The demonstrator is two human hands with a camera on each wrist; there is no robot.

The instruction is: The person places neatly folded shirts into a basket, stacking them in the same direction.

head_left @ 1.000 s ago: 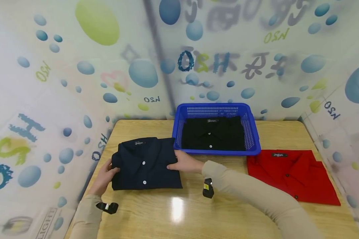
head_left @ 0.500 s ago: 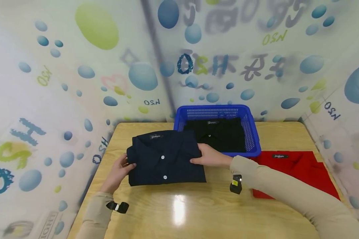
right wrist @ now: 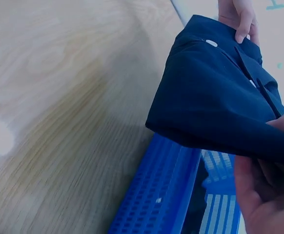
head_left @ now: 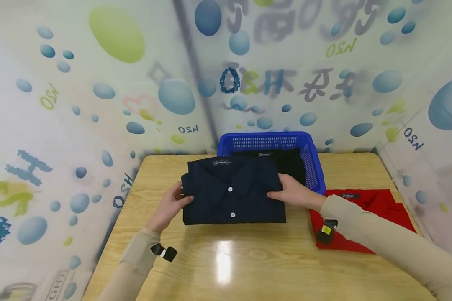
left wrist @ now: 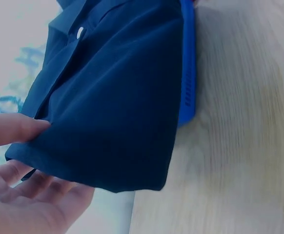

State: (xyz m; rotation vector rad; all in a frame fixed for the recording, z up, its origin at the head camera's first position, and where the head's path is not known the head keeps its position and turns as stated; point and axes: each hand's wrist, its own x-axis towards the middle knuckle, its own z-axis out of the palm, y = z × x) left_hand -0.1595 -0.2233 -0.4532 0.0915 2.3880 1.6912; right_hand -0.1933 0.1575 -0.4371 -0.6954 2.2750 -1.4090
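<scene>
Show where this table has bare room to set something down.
Bare table: in front of the navy shirt, between the sleeves; back left, between wall and blue basket; back right, between basket, wall and red shirt. Crowded: the middle, where both hands hold the navy shirt, partly hiding the basket, and the right, where a sleeve crosses the red shirt.

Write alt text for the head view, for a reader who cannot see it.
A person's left hand and right hand hold a folded navy shirt above a wooden table, partly hiding a blue basket with a black shirt inside. A folded red shirt lies on the table's right side, partly hidden by the right sleeve.
</scene>
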